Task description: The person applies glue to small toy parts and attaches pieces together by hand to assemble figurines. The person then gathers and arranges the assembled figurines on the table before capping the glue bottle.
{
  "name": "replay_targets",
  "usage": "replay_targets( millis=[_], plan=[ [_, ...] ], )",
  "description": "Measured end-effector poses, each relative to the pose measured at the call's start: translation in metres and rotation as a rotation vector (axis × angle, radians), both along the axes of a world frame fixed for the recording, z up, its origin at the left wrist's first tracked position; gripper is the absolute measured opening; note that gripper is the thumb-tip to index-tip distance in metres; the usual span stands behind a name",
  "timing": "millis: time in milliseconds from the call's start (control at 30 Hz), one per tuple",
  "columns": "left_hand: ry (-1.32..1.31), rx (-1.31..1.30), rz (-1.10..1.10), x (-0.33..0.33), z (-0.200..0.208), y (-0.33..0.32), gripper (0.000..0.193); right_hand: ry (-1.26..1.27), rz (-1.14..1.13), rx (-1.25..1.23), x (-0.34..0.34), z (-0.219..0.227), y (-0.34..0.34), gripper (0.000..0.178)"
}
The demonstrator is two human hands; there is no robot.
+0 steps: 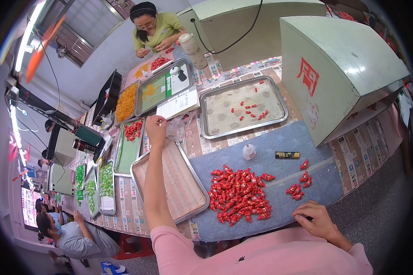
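Observation:
My left hand is stretched far over the table, beside a green-bottomed tray holding small red pieces. Its fingers are bent together in a pinch; whether anything is between them is too small to tell. Under that forearm lies a wide metal tray with a bare brownish bottom. My right hand rests at the near edge of the blue mat, fingers loosely extended, holding nothing visible. Between my arms is a heap of glossy red figurine-like pieces. A smaller cluster of the same pieces lies above my right hand.
A small white dropper bottle and a dark, gold-ended cylinder stand beyond the heap. A metal tray holds scattered red bits. A pale green metal cabinet blocks the right. A notebook and a co-worker are farther back.

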State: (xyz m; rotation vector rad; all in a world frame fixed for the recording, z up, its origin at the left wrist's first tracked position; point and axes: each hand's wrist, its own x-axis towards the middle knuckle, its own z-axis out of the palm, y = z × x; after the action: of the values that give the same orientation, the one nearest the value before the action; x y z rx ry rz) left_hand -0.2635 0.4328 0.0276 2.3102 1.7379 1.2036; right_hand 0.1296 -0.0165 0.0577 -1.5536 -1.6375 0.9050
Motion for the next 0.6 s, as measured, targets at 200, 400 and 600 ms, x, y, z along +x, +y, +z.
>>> replay_targets(
  millis=[200,400,600],
  plan=[
    [0.068,0.064,0.003,-0.009,-0.007,-0.017,0.028,0.016,0.009,0.007,0.001,-0.002,0.003,0.01],
    [0.012,0.13,0.071,-0.028,0.001,-0.033,0.024,-0.025,-0.009,0.026,-0.006,-0.001,0.001,0.008],
    [-0.146,0.11,0.24,-0.097,0.015,-0.069,0.013,-0.05,0.001,0.006,-0.014,0.001,0.005,0.008]
  ],
)
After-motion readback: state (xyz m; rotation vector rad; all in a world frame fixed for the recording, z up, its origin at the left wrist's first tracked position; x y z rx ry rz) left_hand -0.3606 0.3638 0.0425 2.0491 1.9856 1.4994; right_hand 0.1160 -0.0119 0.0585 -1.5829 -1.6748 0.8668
